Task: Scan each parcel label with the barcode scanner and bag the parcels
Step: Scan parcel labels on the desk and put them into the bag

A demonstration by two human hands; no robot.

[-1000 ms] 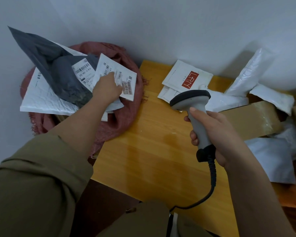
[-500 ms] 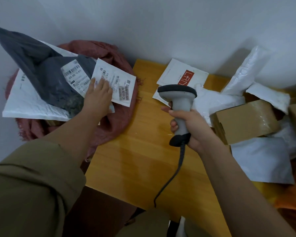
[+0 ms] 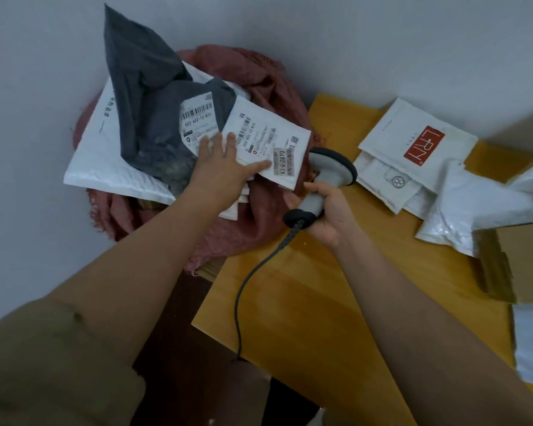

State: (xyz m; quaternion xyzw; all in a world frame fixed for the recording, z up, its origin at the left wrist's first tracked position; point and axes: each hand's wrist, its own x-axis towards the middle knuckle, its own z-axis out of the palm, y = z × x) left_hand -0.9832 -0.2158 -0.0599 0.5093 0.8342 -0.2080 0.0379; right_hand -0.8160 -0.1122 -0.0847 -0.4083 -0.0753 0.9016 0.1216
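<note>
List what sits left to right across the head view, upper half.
White bubble mailer → grey poly bag → left hand → labelled white parcel → scanner → LRN envelope → cardboard box.

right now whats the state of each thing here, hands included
left hand: open, fingers flat on the white labelled parcel
right hand: gripping the barcode scanner
dark grey parcel: in the red bag, label up
red bag: open, full
cardboard box: closed, on the table
</note>
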